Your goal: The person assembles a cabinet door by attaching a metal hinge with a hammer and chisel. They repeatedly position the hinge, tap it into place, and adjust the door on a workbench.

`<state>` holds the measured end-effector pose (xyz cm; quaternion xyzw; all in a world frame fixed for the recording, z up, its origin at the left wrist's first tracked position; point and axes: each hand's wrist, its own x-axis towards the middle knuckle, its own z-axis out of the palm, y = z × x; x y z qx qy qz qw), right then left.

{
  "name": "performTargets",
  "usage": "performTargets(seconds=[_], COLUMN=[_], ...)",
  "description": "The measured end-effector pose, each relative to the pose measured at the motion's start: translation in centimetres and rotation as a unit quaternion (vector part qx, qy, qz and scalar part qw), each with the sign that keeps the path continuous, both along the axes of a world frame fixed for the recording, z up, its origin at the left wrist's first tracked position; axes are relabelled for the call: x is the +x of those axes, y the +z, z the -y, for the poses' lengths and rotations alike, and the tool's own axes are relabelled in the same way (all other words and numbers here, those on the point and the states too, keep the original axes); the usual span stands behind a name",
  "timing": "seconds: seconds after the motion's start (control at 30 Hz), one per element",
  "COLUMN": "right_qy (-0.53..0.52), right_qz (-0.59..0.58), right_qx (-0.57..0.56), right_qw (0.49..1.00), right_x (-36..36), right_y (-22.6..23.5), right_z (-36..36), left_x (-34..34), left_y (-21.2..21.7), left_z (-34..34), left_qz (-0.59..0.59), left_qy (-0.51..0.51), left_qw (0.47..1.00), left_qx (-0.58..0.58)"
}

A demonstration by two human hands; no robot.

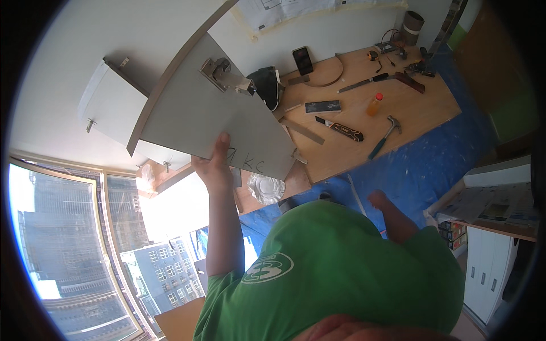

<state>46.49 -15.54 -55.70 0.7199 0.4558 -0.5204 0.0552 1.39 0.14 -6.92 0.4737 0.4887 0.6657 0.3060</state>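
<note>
Tall window panes [85, 256] at lower left, with city towers beyond. White wall [114, 34] above, carrying a white wall cabinet [111, 99]. Blue floor sheet [421, 165] at right, spread round a low wooden board [421, 113] strewn with tools: hammer [385, 136], utility knife [340, 128], orange bottle [373, 104], black phone [302, 60]. Grey cabinet door [216, 113] held up against the wall beside the cabinet, metal hinge [226, 75] on its upper face. Left hand [215, 165] raised on a straight arm, thumb over the door's lower edge, gripping it from beneath. Right hand [377, 199] low beside the green shirt [341, 273], over the sheet, touching nothing; fingers blurred, open or closed cannot be told.
</note>
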Motion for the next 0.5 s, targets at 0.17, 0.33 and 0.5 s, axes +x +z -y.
performTargets(seconds=[0.17,0.33,0.5], right_qy=[-0.108,-0.236,-0.187], right_qz=[-0.065,-0.290,-0.207], right_qx=[0.027,0.054,0.197], right_qw=[0.992,0.926,0.940], right_x=[-0.2,-1.3,-8.0], right_y=[1.0,5.5,23.1], right_z=[1.4,-1.7,-11.4], left_x=[-0.1,-0.4,-2.1], left_y=[-2.0,-0.8,4.8], left_z=[-1.0,0.1,0.9], left_qz=[0.083,0.113,0.162], left_qy=[-0.027,-0.069,-0.205], left_qw=[0.995,0.989,0.957], left_qx=[0.039,0.067,0.128])
